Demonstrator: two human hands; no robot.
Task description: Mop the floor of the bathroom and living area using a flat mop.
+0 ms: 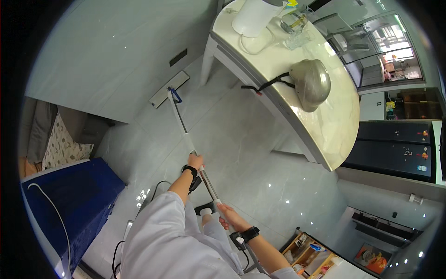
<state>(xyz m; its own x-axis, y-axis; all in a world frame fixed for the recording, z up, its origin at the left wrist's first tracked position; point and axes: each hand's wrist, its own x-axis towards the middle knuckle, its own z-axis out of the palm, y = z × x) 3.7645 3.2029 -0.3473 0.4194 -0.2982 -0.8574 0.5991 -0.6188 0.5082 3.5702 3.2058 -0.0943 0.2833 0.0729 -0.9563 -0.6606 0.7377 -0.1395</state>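
Left hand (195,162) and right hand (230,216) close round a white-and-silver metal mop (189,141), its flat rectangular head (161,96) at eleven o'clock. Likely light, stiff; I'd grip its shaft (209,185)

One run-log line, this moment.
left hand: grips mop pole | right hand: grips it farther from mop head | mop head: on floor

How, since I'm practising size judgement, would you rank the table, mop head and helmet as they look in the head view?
1. Table
2. Helmet
3. Mop head, though it lies farther away on the floor
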